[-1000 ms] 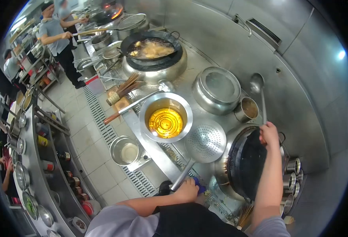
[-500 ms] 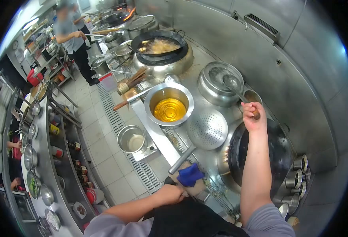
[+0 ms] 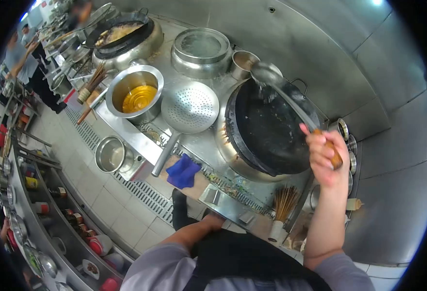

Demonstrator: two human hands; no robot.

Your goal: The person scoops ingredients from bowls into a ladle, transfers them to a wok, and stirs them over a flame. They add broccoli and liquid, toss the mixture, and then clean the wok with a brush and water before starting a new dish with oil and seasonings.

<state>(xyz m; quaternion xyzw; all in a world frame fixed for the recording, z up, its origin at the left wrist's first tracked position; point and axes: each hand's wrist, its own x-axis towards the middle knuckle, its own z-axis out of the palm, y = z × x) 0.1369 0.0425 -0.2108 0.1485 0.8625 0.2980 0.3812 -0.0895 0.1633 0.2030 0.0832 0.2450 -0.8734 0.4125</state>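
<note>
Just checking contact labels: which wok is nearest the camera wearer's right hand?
The large black wok right of the perforated skimmer, beneath the ladle in the right hand. The wok at upper left stands farther off and holds yellowish food.

Ladle (image 3: 266, 74) above wok (image 3: 271, 138), apparently dripping

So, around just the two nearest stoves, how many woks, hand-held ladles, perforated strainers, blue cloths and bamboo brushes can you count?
Woks: 2
Ladle in the right hand: 1
Perforated strainer: 1
Blue cloth: 1
Bamboo brushes: 2
Total: 7
</note>
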